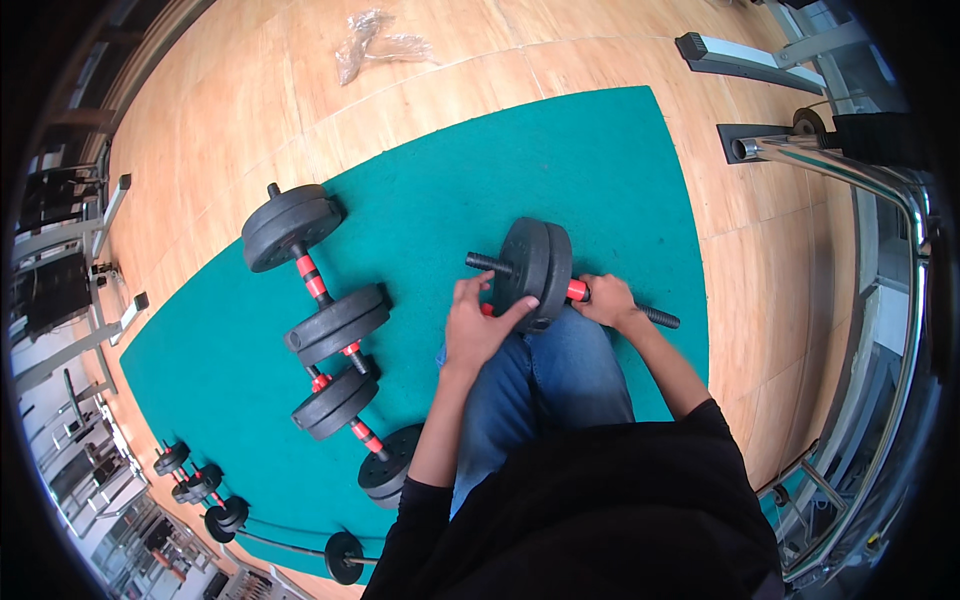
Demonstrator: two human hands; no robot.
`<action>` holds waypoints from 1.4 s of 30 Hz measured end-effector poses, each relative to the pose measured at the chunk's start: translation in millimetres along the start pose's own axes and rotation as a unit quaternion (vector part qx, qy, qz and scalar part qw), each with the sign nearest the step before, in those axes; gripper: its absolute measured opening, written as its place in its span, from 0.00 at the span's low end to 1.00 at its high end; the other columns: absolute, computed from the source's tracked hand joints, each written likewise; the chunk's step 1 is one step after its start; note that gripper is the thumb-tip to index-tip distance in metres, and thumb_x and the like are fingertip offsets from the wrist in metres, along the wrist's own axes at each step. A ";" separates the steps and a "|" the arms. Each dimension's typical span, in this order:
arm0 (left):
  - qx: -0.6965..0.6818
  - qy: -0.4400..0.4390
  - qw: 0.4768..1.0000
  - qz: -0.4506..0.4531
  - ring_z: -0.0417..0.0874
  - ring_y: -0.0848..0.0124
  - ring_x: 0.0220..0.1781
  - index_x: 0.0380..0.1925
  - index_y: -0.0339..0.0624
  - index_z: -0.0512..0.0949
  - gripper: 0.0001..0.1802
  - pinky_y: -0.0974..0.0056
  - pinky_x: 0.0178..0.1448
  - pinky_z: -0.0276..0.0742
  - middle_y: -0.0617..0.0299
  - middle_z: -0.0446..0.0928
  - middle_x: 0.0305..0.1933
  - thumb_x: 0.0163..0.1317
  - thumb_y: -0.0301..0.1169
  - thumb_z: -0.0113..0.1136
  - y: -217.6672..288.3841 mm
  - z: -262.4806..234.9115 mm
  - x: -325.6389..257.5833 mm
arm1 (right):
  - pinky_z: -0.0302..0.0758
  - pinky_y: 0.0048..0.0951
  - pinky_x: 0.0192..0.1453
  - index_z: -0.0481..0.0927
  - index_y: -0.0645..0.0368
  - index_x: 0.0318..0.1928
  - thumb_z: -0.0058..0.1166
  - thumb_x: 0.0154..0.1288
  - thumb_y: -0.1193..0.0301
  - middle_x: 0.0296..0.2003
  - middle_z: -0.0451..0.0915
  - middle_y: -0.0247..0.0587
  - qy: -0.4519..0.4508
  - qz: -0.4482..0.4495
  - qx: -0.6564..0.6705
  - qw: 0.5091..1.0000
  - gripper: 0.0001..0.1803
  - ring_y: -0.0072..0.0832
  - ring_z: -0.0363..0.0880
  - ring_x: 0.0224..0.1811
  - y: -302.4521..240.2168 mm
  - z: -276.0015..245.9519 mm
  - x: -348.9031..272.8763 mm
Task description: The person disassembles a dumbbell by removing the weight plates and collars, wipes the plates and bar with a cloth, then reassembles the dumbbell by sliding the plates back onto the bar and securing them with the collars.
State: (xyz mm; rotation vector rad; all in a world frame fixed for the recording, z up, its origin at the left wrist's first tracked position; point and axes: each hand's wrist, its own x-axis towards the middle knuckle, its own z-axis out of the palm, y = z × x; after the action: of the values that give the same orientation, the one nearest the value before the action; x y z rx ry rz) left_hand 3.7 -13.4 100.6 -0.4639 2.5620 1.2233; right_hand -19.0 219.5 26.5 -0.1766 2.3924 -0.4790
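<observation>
A partly assembled dumbbell (549, 265) is held over my jeans-clad knees. Two black plates sit side by side on its bar, with a bare threaded end (482, 261) sticking out on the left. My left hand (478, 322) is closed at the plates, its thumb pressed on their lower rim and its fingers by the outer face. A bit of red, perhaps a collar nut, shows by those fingers. My right hand (606, 301) is wrapped around the red and black handle (577, 290). Beyond it, the other threaded end (659, 317) carries no plate.
Two assembled dumbbells (315, 278) (366, 436) lie left on the green mat (440, 180). Smaller dumbbells (200, 485) and a barbell (343, 558) are at the lower left. Crumpled clear plastic (375, 46) lies on the wooden floor. Metal gym frames (880, 180) stand on the right.
</observation>
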 end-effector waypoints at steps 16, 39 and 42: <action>0.156 0.070 0.984 -0.049 0.81 0.47 0.32 0.40 0.39 0.67 0.36 0.49 0.35 0.77 0.49 0.79 0.34 0.38 0.50 0.73 -12.9 15.1 -3.4 | 0.78 0.42 0.39 0.78 0.58 0.37 0.61 0.50 0.57 0.25 0.80 0.50 0.060 0.043 -0.027 0.997 0.20 0.46 0.81 0.31 -7.9 0.3 -38.5; -0.394 -0.063 0.860 -0.317 0.65 0.79 0.14 0.40 0.39 0.69 0.30 0.72 0.14 0.56 0.69 0.66 0.18 0.51 0.53 0.63 -141.8 16.7 32.5 | 0.73 0.24 0.27 0.73 0.60 0.49 0.66 0.52 0.54 0.31 0.77 0.34 -0.120 0.068 0.411 0.901 0.30 0.20 0.75 0.30 -46.2 5.8 111.8; -0.372 -0.062 0.868 -0.324 0.64 0.80 0.13 0.41 0.37 0.70 0.28 0.72 0.15 0.57 0.69 0.68 0.18 0.53 0.49 0.65 -141.9 21.5 37.2 | 0.73 0.24 0.32 0.72 0.60 0.53 0.67 0.52 0.54 0.34 0.77 0.34 -0.099 0.021 0.398 0.912 0.33 0.21 0.75 0.33 -48.6 13.0 134.0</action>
State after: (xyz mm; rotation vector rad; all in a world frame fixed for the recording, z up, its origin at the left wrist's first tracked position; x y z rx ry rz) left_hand 27.7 -87.1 -25.8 -1.2219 1.4987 1.8035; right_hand -112.3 137.4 -44.4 0.1855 1.8257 -1.2956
